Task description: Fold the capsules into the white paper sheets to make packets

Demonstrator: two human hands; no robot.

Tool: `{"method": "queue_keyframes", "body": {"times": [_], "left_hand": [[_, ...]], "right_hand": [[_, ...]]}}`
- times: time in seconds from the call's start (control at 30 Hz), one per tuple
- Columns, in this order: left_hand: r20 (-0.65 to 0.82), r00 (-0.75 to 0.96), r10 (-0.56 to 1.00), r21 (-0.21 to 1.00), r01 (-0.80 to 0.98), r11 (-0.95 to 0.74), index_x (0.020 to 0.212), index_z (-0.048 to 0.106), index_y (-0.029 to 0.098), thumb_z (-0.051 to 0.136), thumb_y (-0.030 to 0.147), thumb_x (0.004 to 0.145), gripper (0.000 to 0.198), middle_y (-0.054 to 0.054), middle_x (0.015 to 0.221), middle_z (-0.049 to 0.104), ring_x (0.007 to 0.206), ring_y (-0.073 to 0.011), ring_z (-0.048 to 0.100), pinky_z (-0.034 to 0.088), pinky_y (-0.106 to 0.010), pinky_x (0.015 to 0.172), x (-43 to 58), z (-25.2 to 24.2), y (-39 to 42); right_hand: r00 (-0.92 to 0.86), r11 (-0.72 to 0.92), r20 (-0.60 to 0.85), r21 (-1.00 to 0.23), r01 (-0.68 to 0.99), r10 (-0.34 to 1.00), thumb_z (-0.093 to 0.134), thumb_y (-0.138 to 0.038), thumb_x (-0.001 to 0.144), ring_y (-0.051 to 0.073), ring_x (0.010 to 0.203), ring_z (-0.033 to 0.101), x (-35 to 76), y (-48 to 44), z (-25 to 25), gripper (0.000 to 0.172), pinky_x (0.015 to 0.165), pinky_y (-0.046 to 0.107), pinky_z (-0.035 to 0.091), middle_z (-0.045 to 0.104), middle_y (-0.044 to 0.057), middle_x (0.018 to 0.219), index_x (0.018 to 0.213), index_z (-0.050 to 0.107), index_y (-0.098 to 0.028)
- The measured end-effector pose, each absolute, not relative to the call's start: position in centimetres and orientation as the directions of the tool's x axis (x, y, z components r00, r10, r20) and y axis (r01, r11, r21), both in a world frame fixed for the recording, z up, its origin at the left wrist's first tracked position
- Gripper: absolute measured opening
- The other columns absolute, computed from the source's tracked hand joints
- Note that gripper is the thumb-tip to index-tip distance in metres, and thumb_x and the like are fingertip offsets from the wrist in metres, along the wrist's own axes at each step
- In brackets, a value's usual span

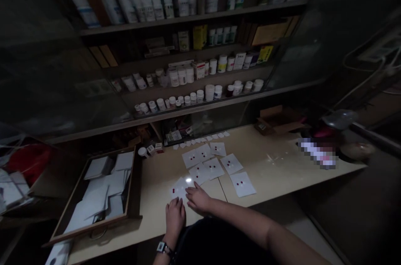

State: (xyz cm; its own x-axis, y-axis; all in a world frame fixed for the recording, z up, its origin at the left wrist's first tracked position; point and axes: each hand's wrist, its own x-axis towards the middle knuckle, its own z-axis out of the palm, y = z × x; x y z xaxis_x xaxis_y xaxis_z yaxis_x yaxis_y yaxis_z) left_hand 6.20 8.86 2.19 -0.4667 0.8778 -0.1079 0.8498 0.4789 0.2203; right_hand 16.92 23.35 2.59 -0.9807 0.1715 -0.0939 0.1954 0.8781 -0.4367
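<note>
A small white paper sheet point(178, 187) with dark red pills point(173, 190) on it lies on the tabletop just beyond my hands. My left hand point(175, 214), with a watch on its wrist, is at the sheet's near edge. Its fingers are bent and close together, and what is under their tips is hidden. My right hand point(199, 199) reaches in from the right and rests on the sheet's right side, fingers spread. Several more white sheets point(232, 164) lie beyond and to the right, most with a couple of red pills on them.
To the left, a wooden drawer point(133, 185) holds stacks of white paper. A row of small folded papers point(200, 140) lies at the back of the table point(266, 156). Shelves with medicine bottles point(209, 93) rise behind. An opened cardboard box point(275, 121) stands at the back right.
</note>
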Motion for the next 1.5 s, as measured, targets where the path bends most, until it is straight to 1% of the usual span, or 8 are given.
{"method": "queue_keyframes", "body": {"times": [0.33,0.43,0.53,0.6,0.9,1.07,1.23,1.5], "left_hand": [[0.012,-0.373,0.928,0.268,0.895,0.356,0.114,0.066,0.017,0.04,0.018,0.09,0.035,-0.014,0.123,0.061,0.115,-0.0257,0.056,0.043,-0.04,0.101,5.0,0.6,7.5],[0.054,-0.462,0.885,0.256,0.863,0.435,0.134,0.051,0.013,0.039,0.021,0.091,0.045,-0.019,0.141,0.047,0.13,-0.031,0.043,0.04,-0.048,0.104,4.3,0.3,7.3],[-0.031,-0.515,0.857,0.234,0.83,0.507,0.148,0.031,0.014,0.035,0.025,0.095,0.055,-0.019,0.155,0.026,0.141,-0.0338,0.025,0.034,-0.058,0.105,4.3,0.0,7.6],[-0.105,-0.5,0.86,0.23,0.829,0.51,0.15,0.027,0.016,0.033,0.026,0.096,0.055,-0.018,0.156,0.023,0.143,-0.0321,0.021,0.028,-0.061,0.107,4.5,-0.3,8.0],[-0.084,-0.472,0.878,0.257,0.841,0.477,0.146,0.035,0.008,0.033,0.027,0.096,0.053,-0.022,0.153,0.027,0.143,-0.0317,0.023,0.026,-0.057,0.11,5.5,-1.4,9.0],[-0.05,-0.404,0.913,0.383,0.837,0.391,0.144,0.038,0.011,0.034,0.026,0.095,0.052,-0.02,0.153,0.03,0.141,-0.0298,0.029,0.027,-0.056,0.111,5.6,-2.0,8.6],[0.023,-0.422,0.906,0.515,0.782,0.351,0.141,0.043,0.014,0.031,0.015,0.09,0.052,-0.015,0.146,0.044,0.135,-0.0236,0.041,0.034,-0.047,0.111,4.3,-2.3,8.4],[0.001,-0.392,0.92,0.305,0.876,0.373,0.12,0.063,0.016,0.04,0.009,0.083,0.044,-0.013,0.127,0.06,0.12,-0.0256,0.053,0.036,-0.044,0.108,4.7,0.7,8.2]], "right_hand": [[-0.99,0.921,-0.058,-0.363,0.138,0.126,0.054,-0.031,0.089,0.026,0.119,0.054,17.6,23.2,2.0,0.032,0.11,0.049,0.028,0.061,0.017,0.127,0.113,0.064,-0.012],[-0.993,0.932,-0.057,-0.341,0.121,0.108,0.054,-0.031,0.089,0.025,0.115,0.056,17.5,23.3,1.8,0.029,0.109,0.048,0.03,0.063,0.015,0.122,0.109,0.065,-0.013],[-0.994,0.938,-0.045,-0.327,0.111,0.102,0.055,-0.028,0.089,0.025,0.115,0.055,17.5,23.3,1.7,0.029,0.108,0.047,0.031,0.062,0.016,0.123,0.11,0.064,-0.012],[-0.995,0.94,-0.035,-0.326,0.103,0.097,0.054,-0.027,0.088,0.025,0.116,0.055,17.6,23.3,1.7,0.029,0.108,0.047,0.031,0.061,0.017,0.124,0.111,0.064,-0.012],[-0.996,0.94,-0.041,-0.328,0.089,0.08,0.054,-0.024,0.087,0.026,0.121,0.052,17.9,23.5,1.6,0.033,0.108,0.049,0.031,0.058,0.017,0.13,0.117,0.061,-0.014],[-0.998,0.944,-0.04,-0.322,0.068,0.058,0.052,-0.023,0.087,0.027,0.122,0.051,18.0,23.6,1.3,0.035,0.108,0.05,0.031,0.057,0.018,0.131,0.12,0.06,-0.013],[-0.998,0.948,-0.057,-0.313,0.055,0.039,0.053,-0.024,0.087,0.027,0.124,0.05,18.0,23.8,1.3,0.038,0.108,0.051,0.031,0.055,0.019,0.134,0.122,0.058,-0.011],[-0.997,0.932,-0.049,-0.356,0.074,0.06,0.05,-0.02,0.087,0.026,0.12,0.053,18.1,23.7,2.2,0.032,0.108,0.05,0.03,0.058,0.017,0.131,0.116,0.062,-0.014]]}}
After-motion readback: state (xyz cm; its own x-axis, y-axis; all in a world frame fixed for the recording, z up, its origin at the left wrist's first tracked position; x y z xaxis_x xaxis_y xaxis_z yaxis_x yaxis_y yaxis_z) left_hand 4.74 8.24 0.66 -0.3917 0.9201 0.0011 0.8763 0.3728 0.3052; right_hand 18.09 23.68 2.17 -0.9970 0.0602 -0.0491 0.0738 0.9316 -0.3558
